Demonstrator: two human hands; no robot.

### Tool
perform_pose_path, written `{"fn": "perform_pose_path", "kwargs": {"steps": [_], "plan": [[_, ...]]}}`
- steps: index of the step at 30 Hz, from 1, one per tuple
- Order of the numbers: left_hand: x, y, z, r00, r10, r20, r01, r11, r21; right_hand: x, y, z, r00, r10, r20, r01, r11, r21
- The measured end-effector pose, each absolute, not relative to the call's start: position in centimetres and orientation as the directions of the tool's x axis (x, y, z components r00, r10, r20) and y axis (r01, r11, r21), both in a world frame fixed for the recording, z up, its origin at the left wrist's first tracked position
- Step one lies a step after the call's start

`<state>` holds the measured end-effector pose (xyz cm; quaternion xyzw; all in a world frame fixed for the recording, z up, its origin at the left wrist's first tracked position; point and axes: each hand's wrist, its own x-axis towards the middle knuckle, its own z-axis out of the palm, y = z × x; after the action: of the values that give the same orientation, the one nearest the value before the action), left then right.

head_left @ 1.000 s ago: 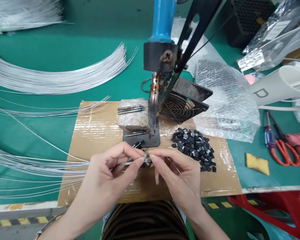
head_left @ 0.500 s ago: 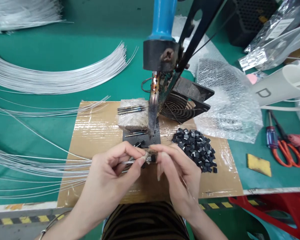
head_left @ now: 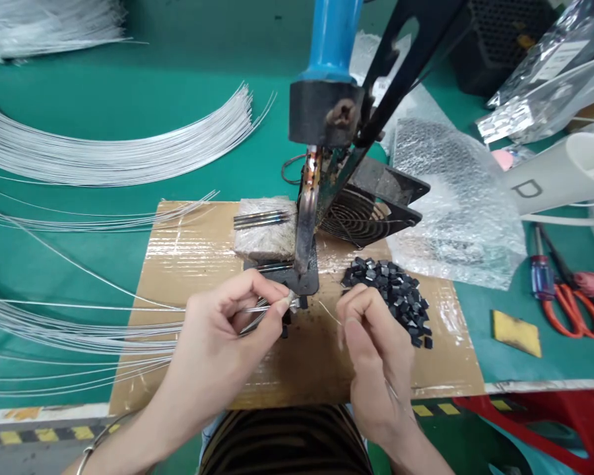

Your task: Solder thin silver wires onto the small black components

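My left hand (head_left: pixel 228 333) pinches a thin silver wire (head_left: pixel 129 309) between thumb and forefinger, its tip close to the base of the blue-handled soldering iron stand (head_left: pixel 307 264). A small black piece (head_left: pixel 303 302) sits at the wire's tip, just beyond my fingers. My right hand (head_left: pixel 376 349) hovers to the right with fingers curled, beside the pile of small black parts (head_left: pixel 391 297); a fine wire runs along it, and whether it holds anything I cannot make out. Both hands are over the taped cardboard sheet (head_left: pixel 198 257).
Bundles of silver wires (head_left: pixel 103 152) fan across the green table on the left. A fan (head_left: pixel 361 211) and bubble wrap (head_left: pixel 455 204) lie behind the pile. Red scissors and a screwdriver (head_left: pixel 554 290), a yellow sponge (head_left: pixel 517 324) and a white tube (head_left: pixel 559 175) are at the right.
My right hand has let go at the wire's tip and drawn away to the right, toward the black parts. My left hand still holds the wire, slightly nearer the iron.
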<state>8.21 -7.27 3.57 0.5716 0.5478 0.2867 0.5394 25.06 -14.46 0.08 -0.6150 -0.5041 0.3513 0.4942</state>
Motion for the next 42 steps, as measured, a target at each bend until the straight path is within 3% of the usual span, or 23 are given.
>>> {"fn": "perform_pose_path", "kwargs": {"steps": [6,22,42], "plan": [[8.4,-6.8,3.6,0.237,0.934,-0.269,0.298,0.194,0.935,25.0,-13.7,0.8,0.217,0.967,0.137,0.231,0.085,-0.969],[8.9,-6.0,4.3,0.187,0.957,-0.223,0.325,0.154,0.933,24.5,-12.2,1.7,0.250,0.965,0.084,0.134,0.051,-0.990],[8.8,-5.8,4.3,0.187,0.966,-0.177,0.291,0.118,0.950,24.6,-12.1,1.5,0.279,0.950,0.142,0.126,0.110,-0.986]]}}
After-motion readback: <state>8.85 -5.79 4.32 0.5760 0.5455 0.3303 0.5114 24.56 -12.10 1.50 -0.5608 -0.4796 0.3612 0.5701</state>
